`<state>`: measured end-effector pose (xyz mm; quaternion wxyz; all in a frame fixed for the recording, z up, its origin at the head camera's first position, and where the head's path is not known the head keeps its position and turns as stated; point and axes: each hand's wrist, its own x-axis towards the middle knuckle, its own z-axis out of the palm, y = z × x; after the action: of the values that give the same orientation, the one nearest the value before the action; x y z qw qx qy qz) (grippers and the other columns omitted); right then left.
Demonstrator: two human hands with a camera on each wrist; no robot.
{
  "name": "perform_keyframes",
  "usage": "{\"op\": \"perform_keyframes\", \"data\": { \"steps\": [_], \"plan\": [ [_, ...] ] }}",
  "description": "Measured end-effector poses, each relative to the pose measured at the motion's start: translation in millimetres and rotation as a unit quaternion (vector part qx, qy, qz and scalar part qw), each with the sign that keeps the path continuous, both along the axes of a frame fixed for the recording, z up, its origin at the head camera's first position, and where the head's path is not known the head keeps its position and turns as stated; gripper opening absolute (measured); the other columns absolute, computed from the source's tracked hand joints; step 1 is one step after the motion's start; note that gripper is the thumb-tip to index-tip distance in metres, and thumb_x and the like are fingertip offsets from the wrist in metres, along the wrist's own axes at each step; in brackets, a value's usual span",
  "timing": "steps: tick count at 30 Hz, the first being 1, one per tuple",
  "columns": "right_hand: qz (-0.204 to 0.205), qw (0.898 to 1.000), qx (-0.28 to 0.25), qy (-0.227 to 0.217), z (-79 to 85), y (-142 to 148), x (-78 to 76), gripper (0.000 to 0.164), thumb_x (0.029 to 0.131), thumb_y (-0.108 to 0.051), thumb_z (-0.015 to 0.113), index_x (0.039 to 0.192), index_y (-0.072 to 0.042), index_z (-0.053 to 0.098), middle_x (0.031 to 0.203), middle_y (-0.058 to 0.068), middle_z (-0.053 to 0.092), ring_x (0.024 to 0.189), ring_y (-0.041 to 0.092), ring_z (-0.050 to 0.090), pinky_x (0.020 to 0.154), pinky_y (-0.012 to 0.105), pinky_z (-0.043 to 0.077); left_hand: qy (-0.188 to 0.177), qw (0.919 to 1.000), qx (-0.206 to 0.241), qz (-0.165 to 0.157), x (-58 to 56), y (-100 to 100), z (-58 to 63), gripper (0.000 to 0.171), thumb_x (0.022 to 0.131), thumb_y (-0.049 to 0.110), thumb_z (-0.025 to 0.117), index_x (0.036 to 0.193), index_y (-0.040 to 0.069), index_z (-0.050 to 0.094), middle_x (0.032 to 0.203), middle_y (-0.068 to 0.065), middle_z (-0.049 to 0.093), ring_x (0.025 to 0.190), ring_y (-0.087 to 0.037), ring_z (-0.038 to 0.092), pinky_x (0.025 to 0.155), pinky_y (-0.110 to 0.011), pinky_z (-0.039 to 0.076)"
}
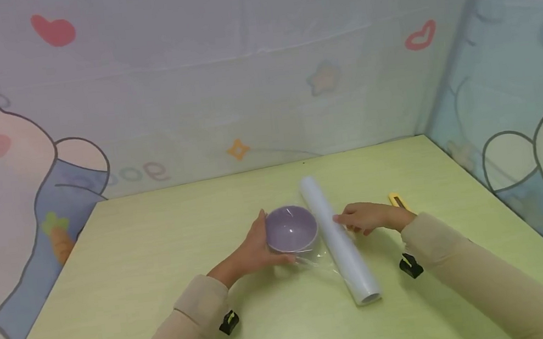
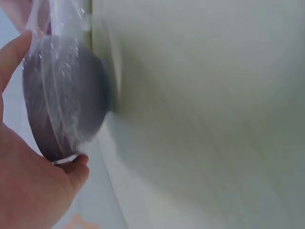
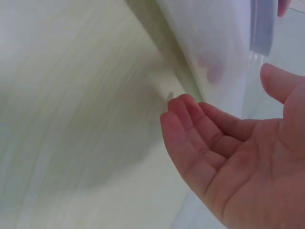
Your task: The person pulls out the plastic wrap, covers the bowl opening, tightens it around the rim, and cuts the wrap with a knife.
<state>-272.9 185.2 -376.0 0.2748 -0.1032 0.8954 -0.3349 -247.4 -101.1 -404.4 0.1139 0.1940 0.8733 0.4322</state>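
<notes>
A purple bowl (image 1: pixel 291 229) stands on the table with clear plastic wrap stretched over its top. My left hand (image 1: pixel 254 248) grips the bowl by its left side, fingers and thumb spread round the rim. In the left wrist view the wrinkled wrap (image 2: pixel 59 76) clings down the side of the bowl (image 2: pixel 90 90). Right of the bowl lies a long white roll of plastic wrap (image 1: pixel 338 240), its film running across to the bowl. Beside the roll is my right hand (image 1: pixel 368 216), fingertips close to it. The right wrist view shows that hand's fingers (image 3: pixel 205 138) loosely bent and holding nothing.
A yellow utility knife (image 1: pixel 398 200) lies behind the right wrist, partly hidden by it. The pale table (image 1: pixel 159 236) meets a cartoon-printed cloth (image 1: pixel 183 90) at the back and right.
</notes>
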Motion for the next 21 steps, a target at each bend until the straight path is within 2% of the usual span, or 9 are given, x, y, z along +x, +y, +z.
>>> {"op": "perform_keyframes", "data": {
  "steps": [3, 6, 10, 13, 15, 18, 21],
  "plan": [
    [0.01, 1.0, 0.007, 0.001, -1.1, -7, -5.9, 0.042, 0.096, -0.044, 0.041, 0.102, -0.003, 0.05, 0.082, 0.005, 0.047, 0.075, 0.015, 0.043, 0.064, 0.027, 0.04, 0.007, 0.9996, 0.02, 0.018, 4.4, 3, -1.8, 0.132, 0.059, 0.04, 0.085, 0.146, 0.002, -0.006, 0.149, -0.022, 0.015, 0.135, -0.035, 0.025, 0.108, -0.051, 0.026],
    [0.01, 1.0, 0.012, 0.0, -2.7, -14, -10.4, 0.045, 0.095, -0.044, 0.042, 0.106, -0.001, 0.051, 0.086, 0.006, 0.05, 0.079, 0.016, 0.047, 0.066, 0.029, 0.045, 0.011, 0.9989, 0.023, 0.039, 7.1, 6, -5.2, 0.129, 0.059, 0.042, 0.084, 0.146, 0.0, -0.001, 0.147, -0.023, 0.02, 0.131, -0.035, 0.03, 0.106, -0.051, 0.029],
    [-0.022, 1.0, -0.003, -0.019, -1.9, -20, -14.1, 0.047, 0.094, -0.039, 0.045, 0.112, 0.003, 0.053, 0.102, 0.013, 0.058, 0.093, 0.022, 0.057, 0.076, 0.036, 0.052, 0.017, 0.998, 0.023, 0.056, 7.1, 9, -8.6, 0.121, 0.06, 0.042, 0.084, 0.145, 0.001, 0.008, 0.141, -0.02, 0.028, 0.126, -0.032, 0.037, 0.103, -0.049, 0.034],
    [-0.053, 0.998, -0.024, -0.039, -0.2, -22, -14.5, 0.044, 0.092, -0.035, 0.049, 0.11, 0.005, 0.054, 0.106, 0.016, 0.059, 0.094, 0.025, 0.06, 0.078, 0.037, 0.053, 0.03, 0.9976, 0.034, 0.053, 5.8, 10, -8.8, 0.111, 0.06, 0.038, 0.085, 0.141, 0.002, 0.018, 0.135, -0.016, 0.034, 0.12, -0.028, 0.042, 0.1, -0.046, 0.037],
    [-0.07, 0.996, -0.032, -0.044, 1.3, -23, -12.9, 0.041, 0.091, -0.033, 0.051, 0.107, 0.005, 0.053, 0.104, 0.015, 0.058, 0.092, 0.025, 0.06, 0.076, 0.037, 0.054, 0.033, 0.9976, 0.036, 0.048, 5.6, 9, -8.0, 0.107, 0.061, 0.037, 0.085, 0.14, 0.003, 0.021, 0.133, -0.015, 0.036, 0.118, -0.027, 0.043, 0.098, -0.045, 0.038],
    [-0.08, 0.997, -0.014, -0.019, 2.7, -24, -11.5, 0.033, 0.088, -0.033, 0.054, 0.09, -0.001, 0.052, 0.084, 0.008, 0.056, 0.074, 0.018, 0.057, 0.064, 0.028, 0.051, 0.031, 0.9979, 0.037, 0.043, 4.5, 6, -7.0, 0.107, 0.06, 0.037, 0.085, 0.14, 0.003, 0.022, 0.132, -0.013, 0.038, 0.117, -0.026, 0.045, 0.098, -0.043, 0.039],
    [-0.08, 0.997, 0.017, 0.009, 3.4, -23, -10.8, 0.03, 0.087, -0.035, 0.055, 0.08, -0.007, 0.046, 0.07, 0.002, 0.049, 0.061, 0.012, 0.048, 0.051, 0.021, 0.037, 0.026, 0.9985, 0.028, 0.04, 2.8, 2, -6.3, 0.11, 0.06, 0.037, 0.085, 0.141, 0.003, 0.02, 0.133, -0.013, 0.038, 0.117, -0.025, 0.045, 0.099, -0.043, 0.039]
  ]
}}
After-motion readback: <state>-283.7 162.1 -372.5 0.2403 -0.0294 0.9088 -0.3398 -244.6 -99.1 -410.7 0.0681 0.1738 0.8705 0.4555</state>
